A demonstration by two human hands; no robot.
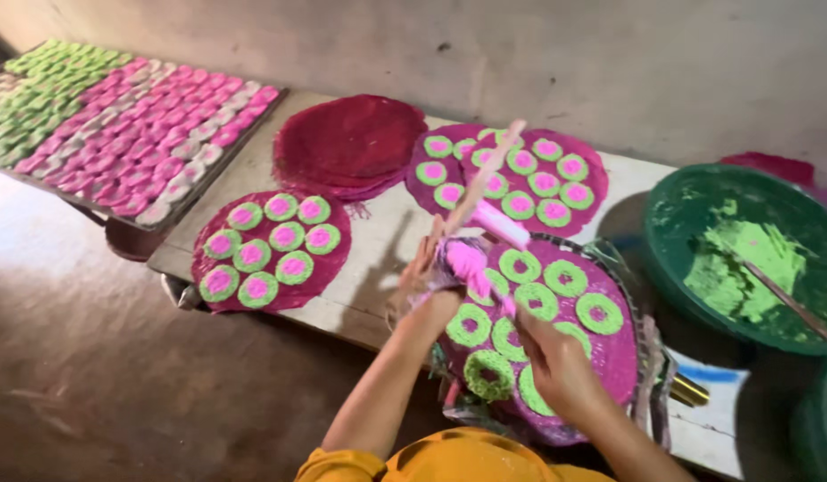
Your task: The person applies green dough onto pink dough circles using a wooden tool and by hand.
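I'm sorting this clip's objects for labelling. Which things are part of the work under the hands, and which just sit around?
In use:
left hand holding pink paste
right hand at the green rings
near magenta mat under the rings
stick

Lying about:
filled mat
far filled mat
bare mat stack
tray of finished pieces
green bowl

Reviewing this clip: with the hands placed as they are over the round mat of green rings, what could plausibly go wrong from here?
1. The left hand holds a bag of pink paste above the green rings; a drip could miss a ring's centre and stain the green.
2. The right hand lies right by the near rings and might smudge them.
3. The near mat overhangs the table edge, so a nudge could tip it.
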